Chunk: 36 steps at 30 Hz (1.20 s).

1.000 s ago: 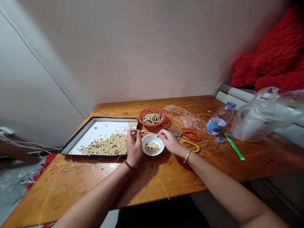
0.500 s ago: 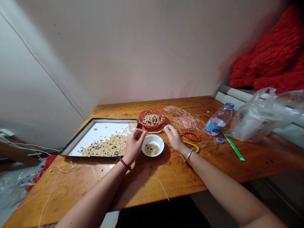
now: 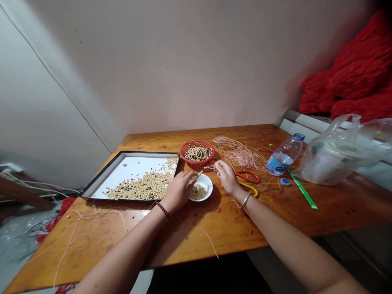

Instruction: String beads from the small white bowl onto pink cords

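Neat little bead-stringing setup. The left hand [image 3: 179,191] sits low and curled over the rim of a small white bowl [image 3: 208,183], its fingers pinched around a thin pale tip [image 3: 199,173] that points down toward the bowl. At this size I can't tell if that's a needle or a stiffened cord end. The right hand [image 3: 226,176] is nearly closed too, pinching a short strand of pale beads [image 3: 210,167] that sits just above the bowl, between the hands.

The loose beads [image 3: 198,191] are heaped in the bottom of the bowl, with far more spread across a black-framed tray [image 3: 131,153] just to the left. Finished loops fill a red basket [image 3: 181,153], and a tangle of pink cord [image 3: 239,153] lies beside it on the wooden table [image 3: 214,237].

My tip: keep doing this right over the bowl, with the tip low, so any dropped bead lands back in the pile. I'd also keep a little tension on the strand and scoop with the tip instead of chasing single beads. Red-and-yellow scissors [image 3: 247,176] are close by the right hand, so watch that the cord doesn't snag on them.
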Tool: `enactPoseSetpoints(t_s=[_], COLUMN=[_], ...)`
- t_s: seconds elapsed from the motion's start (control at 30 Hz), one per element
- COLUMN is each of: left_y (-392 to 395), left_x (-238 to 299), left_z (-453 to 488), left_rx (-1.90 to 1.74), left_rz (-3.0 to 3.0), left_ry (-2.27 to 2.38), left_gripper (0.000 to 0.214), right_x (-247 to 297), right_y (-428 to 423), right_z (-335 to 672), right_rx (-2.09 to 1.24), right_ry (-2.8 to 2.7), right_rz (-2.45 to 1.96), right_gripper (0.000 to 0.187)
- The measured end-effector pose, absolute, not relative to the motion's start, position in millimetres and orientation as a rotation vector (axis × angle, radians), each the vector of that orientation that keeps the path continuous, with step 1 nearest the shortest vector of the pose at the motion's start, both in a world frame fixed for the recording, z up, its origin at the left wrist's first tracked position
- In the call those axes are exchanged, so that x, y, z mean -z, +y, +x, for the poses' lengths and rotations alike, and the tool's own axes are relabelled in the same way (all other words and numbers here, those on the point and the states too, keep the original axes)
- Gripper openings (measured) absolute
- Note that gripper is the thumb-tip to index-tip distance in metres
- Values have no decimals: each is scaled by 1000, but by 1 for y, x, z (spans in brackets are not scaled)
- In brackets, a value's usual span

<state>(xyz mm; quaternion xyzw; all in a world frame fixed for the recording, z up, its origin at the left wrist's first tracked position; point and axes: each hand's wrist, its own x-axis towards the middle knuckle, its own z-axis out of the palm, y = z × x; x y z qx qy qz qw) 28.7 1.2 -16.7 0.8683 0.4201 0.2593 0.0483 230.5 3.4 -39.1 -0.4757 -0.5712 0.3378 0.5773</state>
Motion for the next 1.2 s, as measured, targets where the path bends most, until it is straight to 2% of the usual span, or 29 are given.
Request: enactPoseSetpoints(t_s=[0.2,0.43,0.57,0.77,0.9,1.03,1.2], left_y=[0,-1,-2,-2,-3,-4,-6], left_x=[18,18,15,15,16,16,16], left_z=[30,30,31,33,34,34,34], left_rx=[-845,-882,-879,-834,-819,-808,-787], left_rz=[2546,2539,2591,2692,2739,2755,2711], left_ry=[1224,1176,1154,1161,1143,1133,1164], left_gripper=[16,17,17,18,18,17,16], right_x=[39,43,46,31,17,14,16], right_y=[5,5,9,1,-11,-16,-14], right_z=[230,234,236,234,230,227,226], right_rx=[-814,-792,-742,-619,-893,-1263,-1211], right_ry=[-1426,-1438,-1419,-1355,-1366,-1407,-1376], right_rz=[-1168,-1354,-1323,-1120,-911,-928,-1035], right_gripper=[26,38,41,35,41,60,62])
